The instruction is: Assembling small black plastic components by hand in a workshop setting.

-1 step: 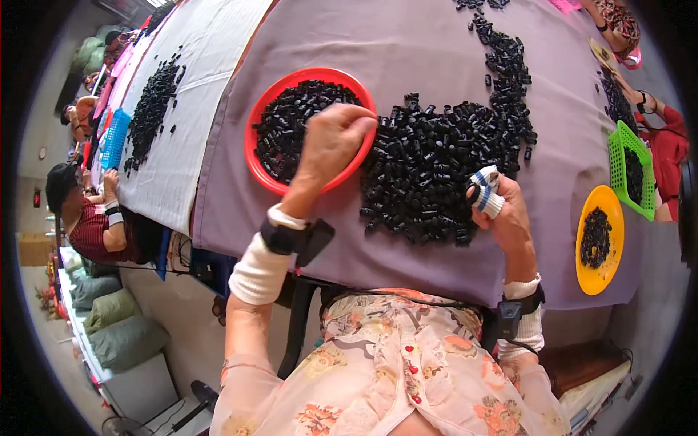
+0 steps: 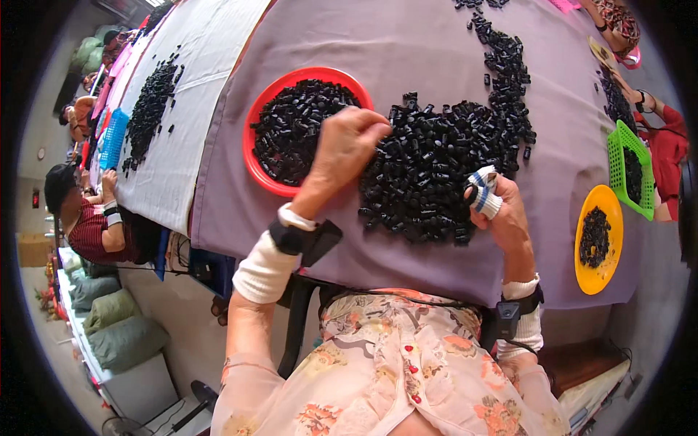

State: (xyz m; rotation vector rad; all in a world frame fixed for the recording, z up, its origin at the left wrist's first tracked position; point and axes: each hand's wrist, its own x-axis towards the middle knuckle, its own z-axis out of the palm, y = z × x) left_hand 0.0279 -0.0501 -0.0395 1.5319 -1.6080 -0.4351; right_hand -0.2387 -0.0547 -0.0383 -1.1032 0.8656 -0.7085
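A large pile of small black cylindrical pieces (image 2: 443, 167) lies on the purple tablecloth (image 2: 407, 43). A round red bowl (image 2: 256, 163), holding more of the same pieces, sits to its left. My left hand (image 2: 342, 149) hovers over the bowl's right rim at the pile's left edge. Its fingers are curled downward and what they hold is hidden. My right hand (image 2: 502, 211), with white and blue tape on its fingertips, pinches a black piece at the pile's lower right edge. Both wrists wear white cuffs and black strapped devices.
A yellow bowl (image 2: 598, 272) and a green basket (image 2: 627, 163) with black pieces stand at the right, near another person's red sleeve (image 2: 665, 145). To the left, a white-covered table (image 2: 196, 87) carries another black pile, with people seated beside it. Green sacks lie on the floor.
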